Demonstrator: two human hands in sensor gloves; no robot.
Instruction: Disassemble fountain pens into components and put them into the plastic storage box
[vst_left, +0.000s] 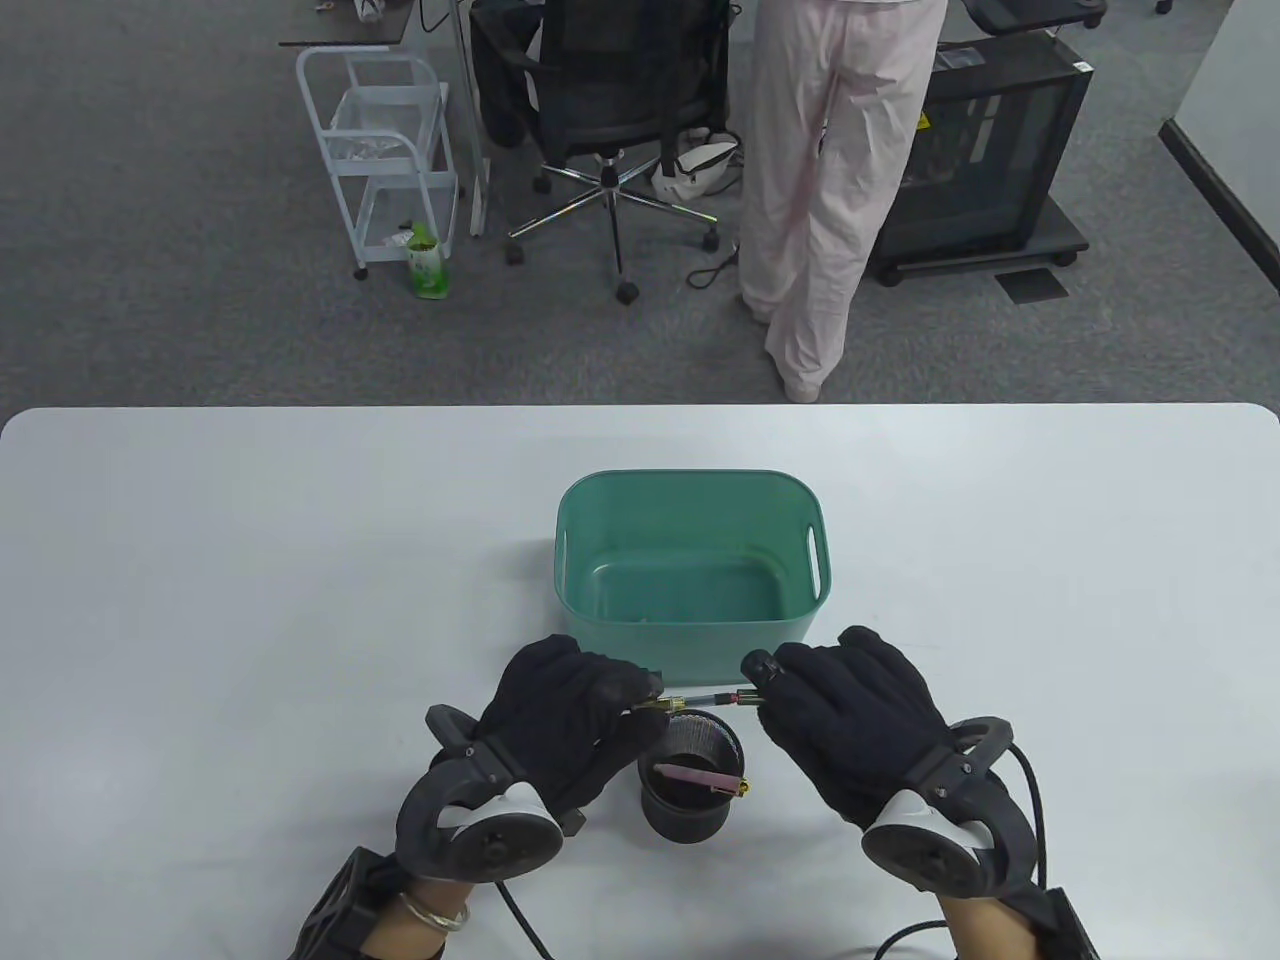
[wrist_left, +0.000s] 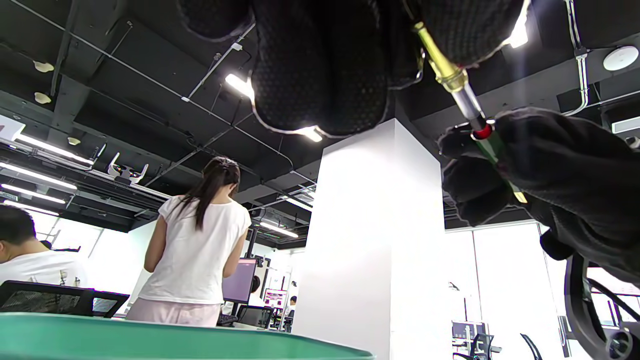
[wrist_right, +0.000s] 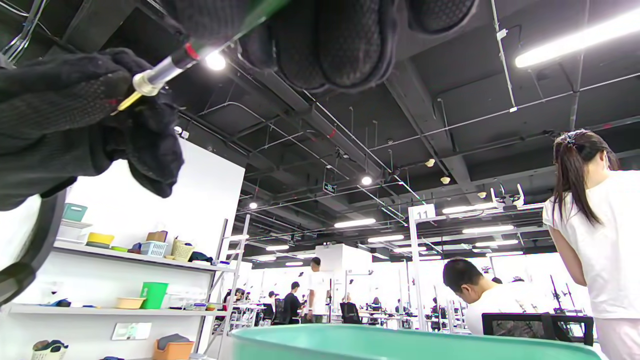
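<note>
Both gloved hands hold one fountain pen level above a black mesh pen cup, just in front of the green plastic box. My left hand pinches its gold end. My right hand grips the green end past a red ring. A silver section shows between the two hands. A pink pen lies across the cup's mouth. Nothing shows on the part of the box's floor that I can see.
The box rim fills the bottom of both wrist views. Beyond the table's far edge a person in pink trousers stands with their back to me, near an office chair and a white trolley.
</note>
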